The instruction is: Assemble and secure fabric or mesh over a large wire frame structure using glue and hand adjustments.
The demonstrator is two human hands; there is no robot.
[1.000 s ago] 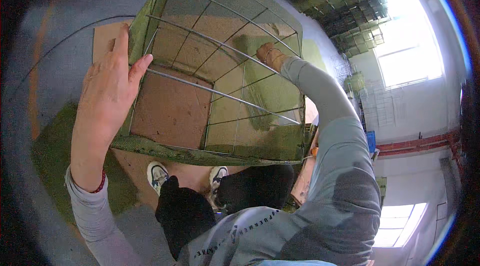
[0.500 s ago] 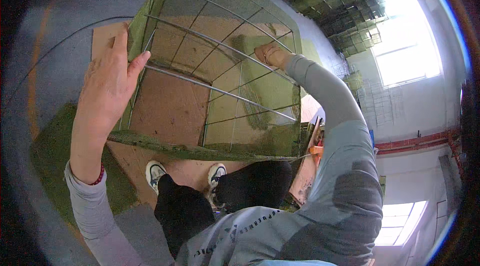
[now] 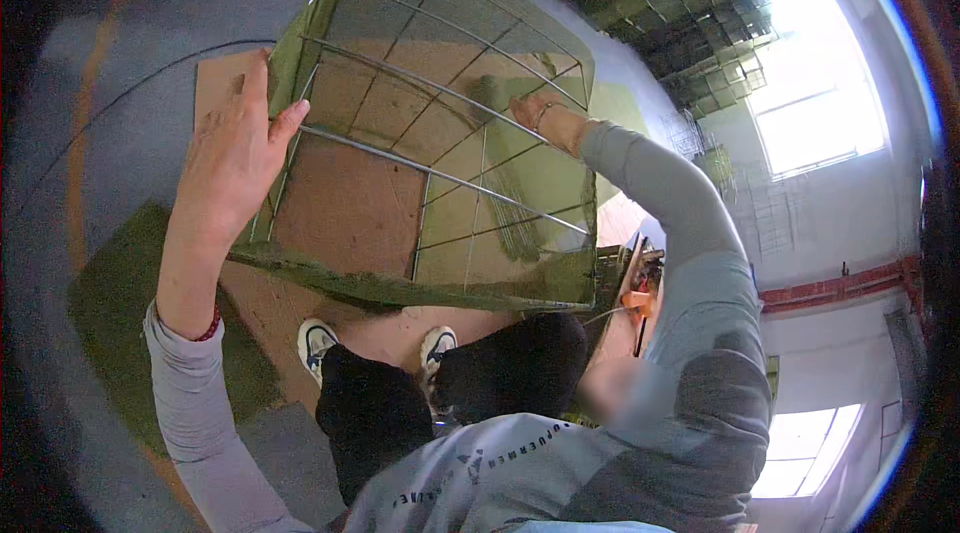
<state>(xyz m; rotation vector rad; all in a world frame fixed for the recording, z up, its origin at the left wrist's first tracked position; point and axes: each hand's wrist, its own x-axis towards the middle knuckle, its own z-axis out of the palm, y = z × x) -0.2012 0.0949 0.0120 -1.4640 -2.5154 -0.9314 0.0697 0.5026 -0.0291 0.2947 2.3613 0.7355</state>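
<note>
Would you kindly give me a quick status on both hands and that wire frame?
Left hand grips the wire frame at its left edge. Right hand holds its far side. Frame with green mesh is raised, tilted, above brown board. Nothing in the way.

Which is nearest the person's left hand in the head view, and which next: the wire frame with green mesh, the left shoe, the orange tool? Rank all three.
1. The wire frame with green mesh: the left hand grips its left edge.
2. The left shoe: below the hand, on the floor.
3. The orange tool: far right, past the frame's lower corner.
</note>
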